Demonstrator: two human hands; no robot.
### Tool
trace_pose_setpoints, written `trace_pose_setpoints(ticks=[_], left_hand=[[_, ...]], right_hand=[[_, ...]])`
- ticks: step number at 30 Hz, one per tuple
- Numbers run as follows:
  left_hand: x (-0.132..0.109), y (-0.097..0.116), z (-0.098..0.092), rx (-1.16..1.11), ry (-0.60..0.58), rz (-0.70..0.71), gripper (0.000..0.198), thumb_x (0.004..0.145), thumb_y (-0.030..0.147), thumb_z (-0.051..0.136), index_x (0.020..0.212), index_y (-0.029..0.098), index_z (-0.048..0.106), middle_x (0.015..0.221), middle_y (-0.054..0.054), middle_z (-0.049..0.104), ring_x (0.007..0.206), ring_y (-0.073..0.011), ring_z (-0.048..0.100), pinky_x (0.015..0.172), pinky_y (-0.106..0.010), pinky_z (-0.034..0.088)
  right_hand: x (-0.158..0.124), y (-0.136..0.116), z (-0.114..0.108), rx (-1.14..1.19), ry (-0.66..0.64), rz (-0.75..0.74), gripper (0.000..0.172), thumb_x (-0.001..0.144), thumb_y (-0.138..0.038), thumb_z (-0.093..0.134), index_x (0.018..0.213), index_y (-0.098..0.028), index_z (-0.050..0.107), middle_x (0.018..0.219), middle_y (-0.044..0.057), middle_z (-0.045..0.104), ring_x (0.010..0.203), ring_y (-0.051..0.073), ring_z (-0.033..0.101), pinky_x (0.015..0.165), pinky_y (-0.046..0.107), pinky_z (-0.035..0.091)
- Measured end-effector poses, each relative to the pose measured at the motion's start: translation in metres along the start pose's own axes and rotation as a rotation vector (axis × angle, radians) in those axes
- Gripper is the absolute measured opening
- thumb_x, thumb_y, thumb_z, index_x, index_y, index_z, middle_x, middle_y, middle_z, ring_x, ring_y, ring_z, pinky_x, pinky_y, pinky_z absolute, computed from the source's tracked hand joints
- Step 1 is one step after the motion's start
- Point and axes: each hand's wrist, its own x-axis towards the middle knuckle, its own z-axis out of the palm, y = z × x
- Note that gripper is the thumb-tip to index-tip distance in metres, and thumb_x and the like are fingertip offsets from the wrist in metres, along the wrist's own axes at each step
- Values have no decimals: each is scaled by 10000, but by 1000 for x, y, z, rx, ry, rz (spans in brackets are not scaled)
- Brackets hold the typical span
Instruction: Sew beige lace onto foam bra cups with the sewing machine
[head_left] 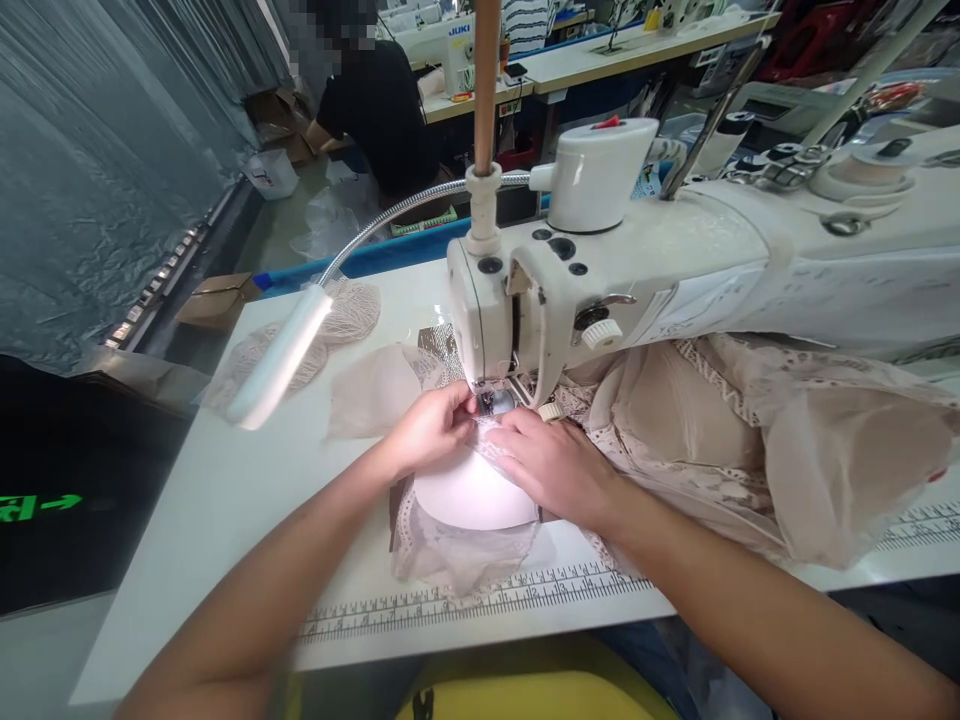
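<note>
A white sewing machine [600, 250] stands over the table, its needle area lit brightly. Just left of the presser foot, my left hand [431, 425] pinches the edge of a pale lace bra cup [469, 490] between thumb and fingers. My right hand [551, 460] lies on the cup's right side with its fingers stretched flat, close to the foot. The cup's smooth white padding faces up, and its lace trim hangs toward the table's front edge. Glare and my fingers hide the stitching point itself.
Beige lace pieces [712, 420] are heaped right of the needle. More lace cups [352, 310] and a sheer piece [375, 390] lie at left. A lamp [281, 360] on a bendable neck hangs over the left side. A printed ruler [480, 595] runs along the front. A person [375, 110] sits beyond.
</note>
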Motion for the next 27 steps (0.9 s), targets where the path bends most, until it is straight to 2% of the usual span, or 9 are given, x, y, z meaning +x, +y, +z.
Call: trace_pose_setpoints(ticks=[5,9,11,13,16,22,25,27], left_hand=[[2,4,-4,92,-25,-47,133,714,123,517,838,162,543,616,49,504,556,-94,452,527,-190,346],[5,14,-13,178,-118,-116,139,704,153,537,836,153,580,555,64,453,516,-92,400,488,-199,302],[6,19,-16,227,-174,-142,85,696,152,528,764,157,580,513,70,412,485,-85,350,462,-204,261],[6,21,-18,222,-184,-141,35,683,139,515,657,164,517,503,68,391,483,-79,327,457,-201,247],[6,16,-15,106,-131,-86,108,674,129,504,626,174,418,557,61,408,528,-74,354,494,-180,295],[6,0,-3,-253,-54,-74,155,703,147,522,670,176,374,652,42,467,566,-59,398,535,-171,347],[5,-4,-3,-368,-26,-62,167,715,171,569,692,167,404,693,29,504,596,-62,450,566,-177,387],[4,-4,-5,-345,-23,-71,127,722,185,591,751,156,471,702,22,524,613,-72,480,582,-186,408]], right_hand=[[3,-3,-3,-24,-67,63,178,889,-257,518,1030,-192,606,925,25,551,621,115,364,556,280,216],[3,-3,-1,-41,-56,52,190,893,-272,513,1051,-214,601,946,27,549,658,125,398,565,286,206],[2,-3,1,-56,-42,46,187,888,-265,516,1050,-222,600,944,26,551,681,131,419,572,288,207],[1,-2,3,-72,-25,37,186,885,-259,515,1049,-225,597,938,27,555,704,139,439,580,290,212],[0,-2,5,-92,3,21,178,883,-256,513,1036,-226,598,930,28,564,736,149,462,588,295,216],[0,-3,4,-104,5,19,146,875,-239,508,987,-224,601,907,24,574,758,156,478,591,298,210],[1,-3,4,-92,4,18,137,878,-237,508,974,-217,603,910,24,576,756,155,476,585,299,205],[0,-2,4,-88,3,18,133,880,-239,510,970,-215,606,915,25,576,743,151,470,582,299,206]])
